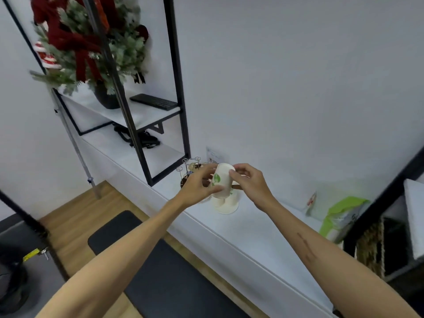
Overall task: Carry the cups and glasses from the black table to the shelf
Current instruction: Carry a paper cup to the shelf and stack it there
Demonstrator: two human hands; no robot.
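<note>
From the head view, both hands hold one white paper cup (pixel 221 177) with a green picture on it. The left hand (pixel 197 187) wraps its side and the right hand (pixel 249 180) pinches the other side, so both are closed on it.

The cup is up in the air, right over a little stack of white cups (pixel 226 204) that sits upside down on the white shelf (pixel 263 230). So some cups look like they got here already, I think. This one is almost there but not put down yet. I cannot see the black table, so I cannot tell how many are left.

The cup is upside down and tipped. Its long way goes nearly up and down, with the closed bottom leaning up and to the right.
</note>
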